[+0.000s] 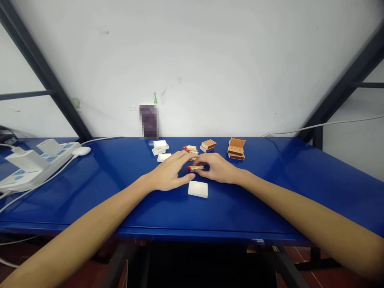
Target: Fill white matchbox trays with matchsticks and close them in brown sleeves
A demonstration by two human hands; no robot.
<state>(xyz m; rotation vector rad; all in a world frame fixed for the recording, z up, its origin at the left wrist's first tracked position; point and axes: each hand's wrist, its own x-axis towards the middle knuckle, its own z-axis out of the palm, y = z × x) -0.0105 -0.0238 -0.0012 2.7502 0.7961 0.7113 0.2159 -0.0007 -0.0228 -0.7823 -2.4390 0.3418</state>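
My left hand (169, 174) and my right hand (217, 168) meet over the middle of the blue table (120, 200). Between their fingertips they pinch a small bundle of red-tipped matches (195, 168), held level just above the tabletop. A white matchbox tray (198, 189) lies right in front of the hands. Behind them sits a loose pile of matches (190, 149).
White trays (160, 147) lie at the back left of the pile. Brown matchbox sleeves (208, 145) and a stack of them (237, 148) stand at the back right. A power strip with plugs and cables (30, 164) fills the left end. The wall is close behind.
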